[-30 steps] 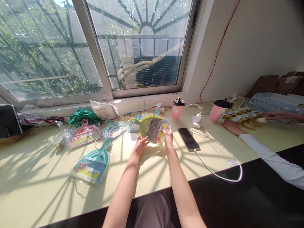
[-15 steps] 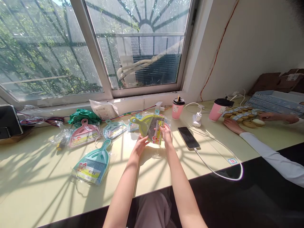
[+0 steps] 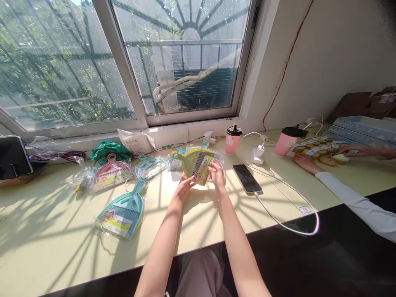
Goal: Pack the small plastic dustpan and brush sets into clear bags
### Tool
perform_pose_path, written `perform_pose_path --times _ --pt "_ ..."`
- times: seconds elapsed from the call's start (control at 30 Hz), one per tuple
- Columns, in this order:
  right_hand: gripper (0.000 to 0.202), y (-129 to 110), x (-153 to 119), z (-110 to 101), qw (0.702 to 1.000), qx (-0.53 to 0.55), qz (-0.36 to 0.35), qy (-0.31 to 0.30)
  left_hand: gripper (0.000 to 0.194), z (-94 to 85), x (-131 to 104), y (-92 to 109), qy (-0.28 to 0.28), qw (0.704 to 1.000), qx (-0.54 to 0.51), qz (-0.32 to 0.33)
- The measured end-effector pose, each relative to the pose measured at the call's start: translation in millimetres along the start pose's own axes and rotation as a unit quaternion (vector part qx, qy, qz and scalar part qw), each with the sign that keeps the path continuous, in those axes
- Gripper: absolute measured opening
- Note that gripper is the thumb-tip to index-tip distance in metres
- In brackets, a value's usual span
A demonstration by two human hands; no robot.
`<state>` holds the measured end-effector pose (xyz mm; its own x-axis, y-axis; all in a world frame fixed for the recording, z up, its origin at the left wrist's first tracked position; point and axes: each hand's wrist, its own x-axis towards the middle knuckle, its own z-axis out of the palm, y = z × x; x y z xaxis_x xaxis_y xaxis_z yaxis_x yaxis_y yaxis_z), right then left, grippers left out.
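we hold the yellow dustpan set point(image 3: 195, 164) up over the worktop point(image 3: 62, 243), left hand point(image 3: 182, 190) pinching its lower edge, right hand point(image 3: 217, 175) gripping its wrapper side. we judge the unwrapping is underway; next calls for pulling the plastic clear.

A wide sliding window point(image 3: 123, 62) fills the far wall, its pale frame slanting across the view, and everything else sits in relation to it. Through the glass there are green trees on the left and a curved metal grille point(image 3: 185, 20) with a railing behind it on the right. Directly below the window runs a white sill point(image 3: 173, 134), and below that the pale yellow tabletop point(image 3: 55, 247) stretches the width of the room, striped with fan-shaped shadows from strong sunlight. To the right of the window stands a plain cream wall point(image 3: 334, 53) with a thin red wire point(image 3: 284, 66) running down it.
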<state>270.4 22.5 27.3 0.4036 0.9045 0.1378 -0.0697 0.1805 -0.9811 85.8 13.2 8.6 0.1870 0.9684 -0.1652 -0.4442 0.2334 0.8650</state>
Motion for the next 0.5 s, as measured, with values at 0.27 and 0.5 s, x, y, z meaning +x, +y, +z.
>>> perform_pose_path --times 0.27,0.5 --pt "0.038 8 1 -1 0.995 -0.052 0.006 0.082 0.091 4.6 -3 -2 -0.008 1.0 0.012 0.015" --pt "0.019 -3 -12 6 0.987 -0.053 0.013 0.151 0.096 8.1 -5 -3 0.013 1.0 0.007 0.017"
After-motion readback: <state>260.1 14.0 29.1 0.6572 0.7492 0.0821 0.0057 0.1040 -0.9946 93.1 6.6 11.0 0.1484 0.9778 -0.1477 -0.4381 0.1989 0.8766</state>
